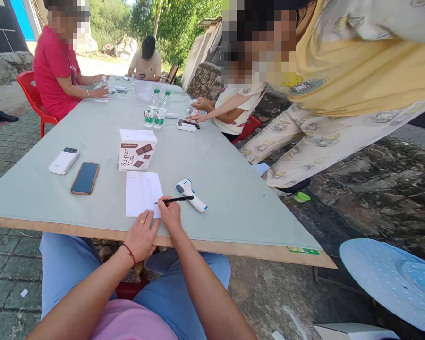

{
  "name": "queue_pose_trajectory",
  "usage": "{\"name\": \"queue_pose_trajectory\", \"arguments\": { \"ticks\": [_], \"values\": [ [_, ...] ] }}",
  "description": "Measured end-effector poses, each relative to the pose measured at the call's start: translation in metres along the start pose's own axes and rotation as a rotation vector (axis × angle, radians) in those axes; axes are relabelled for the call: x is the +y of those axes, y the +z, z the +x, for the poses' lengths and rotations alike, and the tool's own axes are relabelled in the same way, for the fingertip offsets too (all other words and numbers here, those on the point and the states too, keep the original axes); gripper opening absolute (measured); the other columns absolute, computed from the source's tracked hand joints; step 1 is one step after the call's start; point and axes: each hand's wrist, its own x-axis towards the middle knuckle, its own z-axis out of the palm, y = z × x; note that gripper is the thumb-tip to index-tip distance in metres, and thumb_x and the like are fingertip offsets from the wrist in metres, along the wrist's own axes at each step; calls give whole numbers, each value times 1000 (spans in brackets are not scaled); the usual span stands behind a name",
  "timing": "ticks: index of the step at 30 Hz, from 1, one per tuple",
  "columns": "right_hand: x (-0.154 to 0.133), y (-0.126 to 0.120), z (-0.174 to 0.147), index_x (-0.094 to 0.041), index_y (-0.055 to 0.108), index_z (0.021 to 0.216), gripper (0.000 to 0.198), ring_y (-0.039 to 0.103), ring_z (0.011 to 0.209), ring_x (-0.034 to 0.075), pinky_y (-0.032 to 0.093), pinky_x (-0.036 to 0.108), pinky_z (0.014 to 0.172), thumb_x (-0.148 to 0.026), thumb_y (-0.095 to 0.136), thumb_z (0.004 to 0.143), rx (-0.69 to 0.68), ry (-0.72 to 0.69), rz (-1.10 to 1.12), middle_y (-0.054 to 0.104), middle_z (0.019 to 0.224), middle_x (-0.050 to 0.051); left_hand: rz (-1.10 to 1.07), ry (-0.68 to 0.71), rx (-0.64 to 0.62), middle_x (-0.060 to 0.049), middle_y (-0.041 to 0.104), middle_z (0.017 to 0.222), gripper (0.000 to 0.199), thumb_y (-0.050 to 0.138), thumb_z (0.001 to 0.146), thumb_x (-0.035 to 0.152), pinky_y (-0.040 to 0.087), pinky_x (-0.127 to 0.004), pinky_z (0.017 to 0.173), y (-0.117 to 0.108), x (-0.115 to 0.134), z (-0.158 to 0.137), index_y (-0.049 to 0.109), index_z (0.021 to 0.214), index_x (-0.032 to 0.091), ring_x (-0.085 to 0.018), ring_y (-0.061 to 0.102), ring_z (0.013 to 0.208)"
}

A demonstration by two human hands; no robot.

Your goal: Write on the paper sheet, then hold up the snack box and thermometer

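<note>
A black pen point(179, 199) is pinched in my right hand point(170, 215), its tip on the lower right part of a white sheet of paper point(136, 193) with columns of small writing. My left hand point(141, 234) lies flat with fingers stretched over the sheet's bottom edge, a ring on one finger and a red cord on the wrist. To the right of my right hand lies a white and blue infrared thermometer point(191, 194). Just beyond the paper stands a white and brown box point(136, 151) reading "Su-per Meal".
Left on the table point(212, 165) lie a smartphone point(85, 178) and a white power bank point(64, 160). Two water bottles point(156, 109) stand farther back, near another phone point(187, 125). People sit around the table; one in yellow point(357, 71) leans in from the right, reaching over it.
</note>
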Motion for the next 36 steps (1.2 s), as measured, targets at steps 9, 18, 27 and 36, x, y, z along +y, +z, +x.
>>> {"name": "queue_pose_trajectory", "arguments": {
  "ticks": [9,18,27,36],
  "values": [
    [1,0,0,-20,59,69,25,53,56,17,42,29,60,-42,47,65,-9,10,8,60,57,-1,-14,-4,6,-27,34,151,73,68,73,28,25,-47,117,1,0,0,43,138,5,-38,31,143],
    [3,1,1,-21,58,68,22,52,56,17,41,28,59,-39,46,65,-8,2,-32,59,55,-2,-37,-7,13,-27,34,151,73,68,73,27,24,-48,117,0,0,0,42,138,5,-37,30,143],
    [2,-1,3,-20,56,80,37,57,70,19,46,31,67,-54,44,78,115,1,117,64,73,3,-134,-1,69,-25,33,152,79,74,71,31,27,-52,116,7,-3,-2,41,139,10,-37,27,144],
    [-16,-5,28,-23,60,70,36,49,57,16,31,27,55,-55,50,84,-160,-172,-249,56,60,-2,-577,-170,467,-15,51,136,52,60,86,38,38,-49,111,-20,-66,3,45,133,20,-28,46,131]
  ]
}}
